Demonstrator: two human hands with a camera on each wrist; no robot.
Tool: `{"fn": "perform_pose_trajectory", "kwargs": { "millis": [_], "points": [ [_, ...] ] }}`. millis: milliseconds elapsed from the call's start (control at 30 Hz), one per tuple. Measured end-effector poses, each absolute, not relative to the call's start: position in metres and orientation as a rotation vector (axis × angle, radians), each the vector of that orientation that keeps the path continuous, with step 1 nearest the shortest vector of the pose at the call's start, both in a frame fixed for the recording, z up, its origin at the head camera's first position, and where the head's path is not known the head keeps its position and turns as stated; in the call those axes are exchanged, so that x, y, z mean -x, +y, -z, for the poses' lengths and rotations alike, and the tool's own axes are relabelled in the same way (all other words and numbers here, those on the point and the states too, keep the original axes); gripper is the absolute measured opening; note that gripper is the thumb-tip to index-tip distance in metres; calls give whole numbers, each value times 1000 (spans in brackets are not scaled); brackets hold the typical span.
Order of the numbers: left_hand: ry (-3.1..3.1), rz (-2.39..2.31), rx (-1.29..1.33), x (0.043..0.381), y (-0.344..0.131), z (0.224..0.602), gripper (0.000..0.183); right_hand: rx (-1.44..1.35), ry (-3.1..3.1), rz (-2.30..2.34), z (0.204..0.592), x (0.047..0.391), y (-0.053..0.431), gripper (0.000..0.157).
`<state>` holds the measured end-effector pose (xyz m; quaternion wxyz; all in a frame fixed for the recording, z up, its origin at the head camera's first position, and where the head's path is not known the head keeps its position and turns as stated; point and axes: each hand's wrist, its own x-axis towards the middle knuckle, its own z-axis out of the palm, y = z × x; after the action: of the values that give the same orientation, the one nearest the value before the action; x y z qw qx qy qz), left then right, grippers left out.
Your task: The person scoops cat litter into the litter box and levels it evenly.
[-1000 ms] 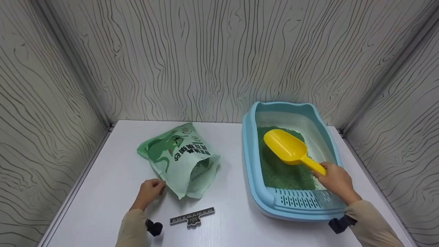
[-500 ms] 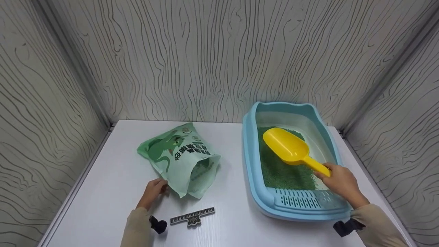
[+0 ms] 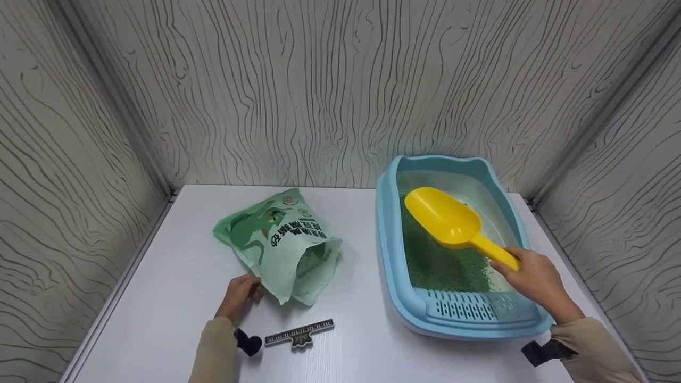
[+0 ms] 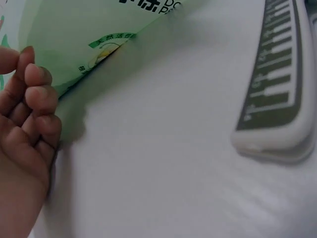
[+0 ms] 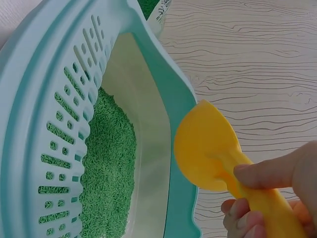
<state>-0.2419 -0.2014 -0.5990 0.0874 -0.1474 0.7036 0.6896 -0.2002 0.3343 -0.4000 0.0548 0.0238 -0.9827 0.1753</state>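
Note:
My right hand (image 3: 536,277) grips the handle of a yellow scoop (image 3: 444,217) and holds it above a light blue litter box (image 3: 392,266). Its bowl looks empty from above. Green pellet litter (image 5: 110,168) covers much of the box's floor, with bare white bottom along one side. On the left lies a green cat litter bag (image 3: 276,244), its torn mouth gaping toward the front. My left hand (image 3: 240,295) is at the bag's near left edge; in the left wrist view, thumb and forefinger (image 4: 25,62) pinch that edge, with the other fingers curled.
A dark clip with a piano-key pattern (image 3: 299,335) lies on the white table (image 3: 356,298) in front of the bag. Wood-grain panels (image 3: 298,96) stand behind and at both sides. The box has a slotted front ledge (image 3: 468,308).
The scoop has risen slightly, and my right hand has shifted a little to the right. My left hand has moved slightly right onto the bag's edge. Bag and clip stay in place.

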Motion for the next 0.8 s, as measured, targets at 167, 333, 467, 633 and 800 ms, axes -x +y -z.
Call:
{"fn": "perform_pose_trajectory", "kwargs": {
  "millis": [167,333,467,633,800],
  "points": [
    [2091,-2049,493,245,-201,599,19,-100,-2973,-545,396,198,329,43],
    [2060,-2041,490,242,-200,590,18,-158,-2957,-576,394,197,320,41],
    [2054,-2017,411,239,-204,581,19,-184,-2961,-603,394,196,310,41],
    [1992,-2025,363,247,-215,599,16,-238,-2964,-676,394,192,294,37],
    [1953,-2022,252,245,-221,602,19,-307,-2986,-721,397,188,279,35]
  ]
}}
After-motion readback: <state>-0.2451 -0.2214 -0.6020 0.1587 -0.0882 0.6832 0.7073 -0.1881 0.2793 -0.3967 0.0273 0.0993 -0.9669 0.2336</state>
